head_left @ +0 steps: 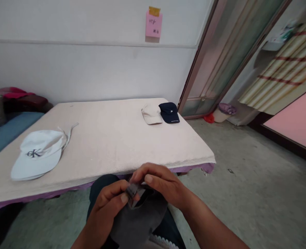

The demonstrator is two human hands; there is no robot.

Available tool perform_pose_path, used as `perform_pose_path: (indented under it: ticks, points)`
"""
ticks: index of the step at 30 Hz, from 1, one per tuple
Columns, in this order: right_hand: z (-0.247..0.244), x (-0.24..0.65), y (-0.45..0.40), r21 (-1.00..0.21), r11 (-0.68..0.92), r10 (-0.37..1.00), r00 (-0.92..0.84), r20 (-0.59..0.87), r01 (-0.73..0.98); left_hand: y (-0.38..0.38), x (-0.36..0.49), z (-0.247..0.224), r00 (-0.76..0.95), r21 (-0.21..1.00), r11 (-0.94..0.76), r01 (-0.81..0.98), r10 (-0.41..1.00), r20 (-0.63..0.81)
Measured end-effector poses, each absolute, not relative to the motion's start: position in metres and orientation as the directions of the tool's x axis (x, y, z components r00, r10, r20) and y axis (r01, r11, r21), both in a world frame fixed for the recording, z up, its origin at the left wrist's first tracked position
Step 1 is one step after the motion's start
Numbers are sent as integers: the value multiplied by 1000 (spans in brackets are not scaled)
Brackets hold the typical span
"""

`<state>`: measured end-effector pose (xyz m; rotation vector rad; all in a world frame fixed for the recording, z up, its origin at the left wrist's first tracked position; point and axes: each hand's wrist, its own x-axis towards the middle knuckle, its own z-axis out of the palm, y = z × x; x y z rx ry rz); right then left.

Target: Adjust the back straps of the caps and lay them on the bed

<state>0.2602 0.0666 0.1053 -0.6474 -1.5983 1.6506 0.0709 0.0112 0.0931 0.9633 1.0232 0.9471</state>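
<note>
A person's left grip (103, 209) pinches the strap (132, 190) of a gray cap (136, 223), which sits just below both hands, over the legs (102, 183). From where I stand, the right grip (165, 185) curls, partly open, at the cap's opening; whether it holds the strap, I cannot tell. Ahead and left of the grip, a white cap (38, 147) lies on pale cloth (103, 138); farther ahead, a beige cap (151, 113) and navy cap (169, 113) lie side by side.

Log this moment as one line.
left hand: pinching edge of gray cap; right hand: at gray cap; white cap: left on pale cover; beige cap: beside navy cap, back right
</note>
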Motion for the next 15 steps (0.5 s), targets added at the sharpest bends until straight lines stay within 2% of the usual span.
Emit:
perform_pose_path:
  ticks: [3,6,8,10,12,15]
  points:
    - [103,265,71,-998,-15,646,-762,39,-63,13,67,93,293,958,238,-158,938,-184]
    - [95,265,73,-988,-133,591,-807,-13,-82,13,65,95,301,979,173,-109,944,-134]
    - [89,264,74,-969,-203,646,-763,-23,-142,13,64,96,251,967,210,-147,953,-168]
    - [83,261,75,-927,-280,734,-678,-38,-251,12,63,96,193,921,281,-271,953,-235]
    - [77,258,76,-858,-348,803,-593,-64,-378,12,62,96,161,841,316,-440,949,-272]
    - [69,256,80,-735,-374,873,-481,-74,-566,13,61,98,142,696,275,-663,959,-244]
